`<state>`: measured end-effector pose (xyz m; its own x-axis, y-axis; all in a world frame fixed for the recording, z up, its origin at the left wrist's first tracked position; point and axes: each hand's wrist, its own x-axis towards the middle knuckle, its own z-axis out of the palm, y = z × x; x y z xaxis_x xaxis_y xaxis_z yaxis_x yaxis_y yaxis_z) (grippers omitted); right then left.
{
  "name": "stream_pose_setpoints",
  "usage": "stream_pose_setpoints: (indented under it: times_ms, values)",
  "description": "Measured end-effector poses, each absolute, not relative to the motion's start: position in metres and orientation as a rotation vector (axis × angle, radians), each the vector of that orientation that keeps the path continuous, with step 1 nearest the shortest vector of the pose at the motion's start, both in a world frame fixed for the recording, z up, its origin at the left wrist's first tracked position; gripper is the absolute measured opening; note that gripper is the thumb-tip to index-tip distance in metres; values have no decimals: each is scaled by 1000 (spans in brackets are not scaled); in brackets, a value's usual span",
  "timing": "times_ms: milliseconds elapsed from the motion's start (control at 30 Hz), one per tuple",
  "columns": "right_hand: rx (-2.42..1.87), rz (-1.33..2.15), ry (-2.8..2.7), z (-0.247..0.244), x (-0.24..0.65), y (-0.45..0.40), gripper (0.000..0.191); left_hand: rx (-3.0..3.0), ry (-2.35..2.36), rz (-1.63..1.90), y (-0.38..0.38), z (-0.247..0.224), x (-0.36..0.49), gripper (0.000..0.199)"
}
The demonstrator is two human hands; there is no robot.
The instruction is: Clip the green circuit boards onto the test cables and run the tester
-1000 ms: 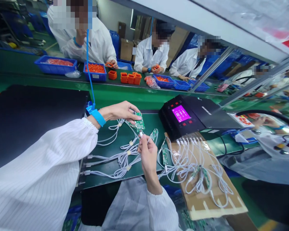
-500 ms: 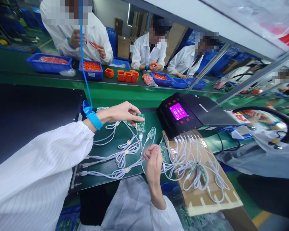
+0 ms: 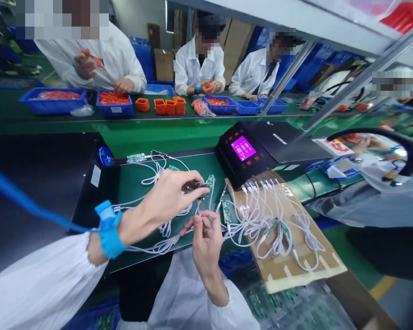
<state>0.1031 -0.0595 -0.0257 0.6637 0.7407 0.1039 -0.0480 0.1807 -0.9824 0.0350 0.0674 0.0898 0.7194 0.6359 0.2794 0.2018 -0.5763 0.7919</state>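
left of the black boxy device with a magenta screen (image 3: pixel 258 146), the left hand (image 3: pixel 158 199) pinches a small green circuit board (image 3: pixel 202 184), probably to keep its lower edge reachable. nearer the wearer than the device, the right hand (image 3: pixel 207 238) grips a thin white cable (image 3: pixel 198 206) in closed fingertips, seemingly for control beneath the board.

A circuit board (image 3: pixel 203 184) is held in the left hand (image 3: pixel 174 195); a white cable (image 3: pixel 198 208) is pinched by the right hand (image 3: pixel 206 236) just below.
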Motion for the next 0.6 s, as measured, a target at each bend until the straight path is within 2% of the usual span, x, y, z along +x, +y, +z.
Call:
stream_pose_setpoints:
  times_ms: [167,267,367,600]
  values:
    - [-1307,393,-687,-32,89,-81,21,1828,837,854,15,57,10,17]
    - [-1332,386,-730,-33,80,-94,31,1771,912,1013,-8,39,-1,21]
    - [-1293,377,-779,-32,72,-101,35,1959,893,1209,-25,35,-6,15]
    - [-1112,426,-655,-23,63,-104,16,2411,686,1316,-34,42,-7,36]
